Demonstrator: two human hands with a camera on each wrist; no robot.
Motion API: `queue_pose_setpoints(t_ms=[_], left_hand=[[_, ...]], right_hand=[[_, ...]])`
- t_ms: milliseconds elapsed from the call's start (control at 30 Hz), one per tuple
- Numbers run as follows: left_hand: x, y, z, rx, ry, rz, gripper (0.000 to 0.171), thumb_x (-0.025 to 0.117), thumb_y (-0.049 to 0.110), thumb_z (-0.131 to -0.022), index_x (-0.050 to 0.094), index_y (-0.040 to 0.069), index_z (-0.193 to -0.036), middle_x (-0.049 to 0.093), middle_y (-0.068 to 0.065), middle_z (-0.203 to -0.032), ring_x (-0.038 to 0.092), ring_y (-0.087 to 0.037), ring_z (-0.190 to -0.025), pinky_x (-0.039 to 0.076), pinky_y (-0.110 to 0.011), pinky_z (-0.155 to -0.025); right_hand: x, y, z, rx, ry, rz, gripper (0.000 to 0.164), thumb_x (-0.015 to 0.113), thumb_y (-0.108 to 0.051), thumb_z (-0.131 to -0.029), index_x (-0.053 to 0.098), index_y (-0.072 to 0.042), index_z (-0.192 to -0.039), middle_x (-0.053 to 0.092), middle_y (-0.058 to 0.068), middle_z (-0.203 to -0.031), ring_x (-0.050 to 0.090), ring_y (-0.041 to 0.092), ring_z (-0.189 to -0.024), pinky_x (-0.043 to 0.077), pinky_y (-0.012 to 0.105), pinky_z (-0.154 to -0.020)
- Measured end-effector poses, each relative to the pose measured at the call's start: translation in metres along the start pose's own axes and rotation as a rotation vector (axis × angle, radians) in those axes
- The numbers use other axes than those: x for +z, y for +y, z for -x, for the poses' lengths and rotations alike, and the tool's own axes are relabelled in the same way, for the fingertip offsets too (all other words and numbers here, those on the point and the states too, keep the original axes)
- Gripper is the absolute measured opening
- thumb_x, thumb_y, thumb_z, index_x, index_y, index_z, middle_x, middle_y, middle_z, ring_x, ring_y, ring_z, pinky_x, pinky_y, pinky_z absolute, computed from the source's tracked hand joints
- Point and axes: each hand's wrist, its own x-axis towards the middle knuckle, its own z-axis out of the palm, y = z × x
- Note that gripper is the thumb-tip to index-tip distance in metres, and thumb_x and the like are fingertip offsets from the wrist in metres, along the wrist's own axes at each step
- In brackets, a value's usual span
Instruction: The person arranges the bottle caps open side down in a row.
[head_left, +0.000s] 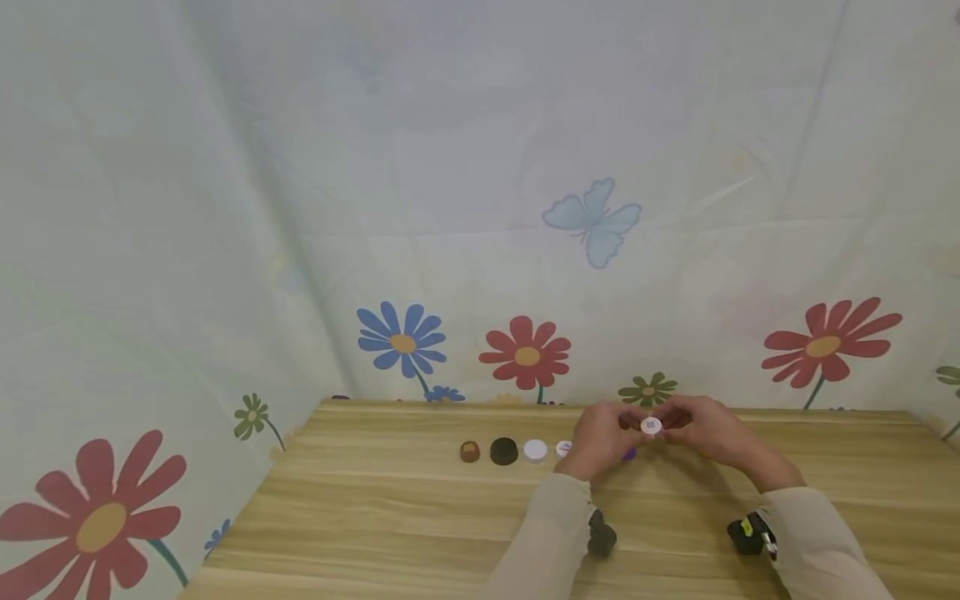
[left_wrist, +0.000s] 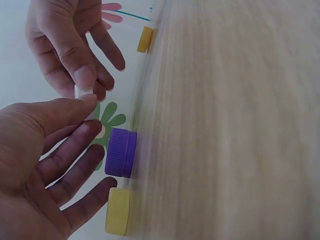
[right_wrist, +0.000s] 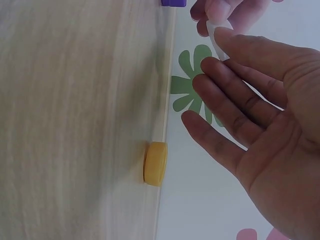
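Note:
Held up over the far part of the table is a small white bottle cap (head_left: 651,426) with a dark square print on its top face. My left hand (head_left: 600,437) pinches its left side between thumb and fingertips. On the opposite side, the right hand (head_left: 705,429) pinches it too, its remaining fingers loosely spread in the right wrist view. Below the hands stands a ribbed purple cap (left_wrist: 120,152), partly hidden by the left hand in the head view. A pale yellow cap (left_wrist: 118,211) is beside it in the left wrist view.
A row on the wooden table (head_left: 375,517) runs left of the hands: a brown cap (head_left: 469,451), a black cap (head_left: 504,451), a white cap (head_left: 535,451) and a partly covered printed cap (head_left: 564,449). An orange-yellow cap (right_wrist: 155,164) lies to the right. Behind hangs a flowered curtain (head_left: 450,208).

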Motion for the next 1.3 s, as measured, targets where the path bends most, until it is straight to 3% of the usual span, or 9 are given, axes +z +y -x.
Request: queue_pose_setpoints(t_ms=[500,833,1300], left_hand=[[0.001,-0.005,-0.002,0.050,-0.039,-0.076,0.014,0.088,0.017,-0.089,0.085,0.019,-0.103,0.076,0.015,-0.087,0.061,0.004,-0.082,0.047,-0.017,-0.076],[0.002,-0.004,-0.001,0.028,-0.075,-0.103,0.019,0.088,0.020,-0.089,0.085,0.020,-0.108,0.076,0.014,-0.088,0.060,0.003,-0.080,0.047,-0.017,-0.075],[0.005,-0.005,-0.001,0.005,-0.102,-0.138,0.015,0.088,0.020,-0.088,0.086,0.020,-0.103,0.075,0.016,-0.083,0.060,0.004,-0.079,0.046,-0.017,-0.076]], right_hand=[[0.006,0.002,-0.002,-0.018,-0.011,0.050,0.019,0.083,-0.005,-0.090,0.072,-0.001,-0.105,0.073,0.003,-0.098,0.068,0.022,-0.091,0.056,0.037,-0.079],[0.008,0.001,-0.004,-0.018,-0.033,0.086,0.017,0.084,-0.001,-0.088,0.073,-0.001,-0.100,0.072,0.002,-0.094,0.067,0.020,-0.088,0.057,0.037,-0.078],[0.012,0.003,-0.002,-0.028,-0.045,0.067,0.019,0.084,0.004,-0.085,0.071,0.002,-0.098,0.072,0.004,-0.092,0.066,0.020,-0.086,0.055,0.033,-0.074]])
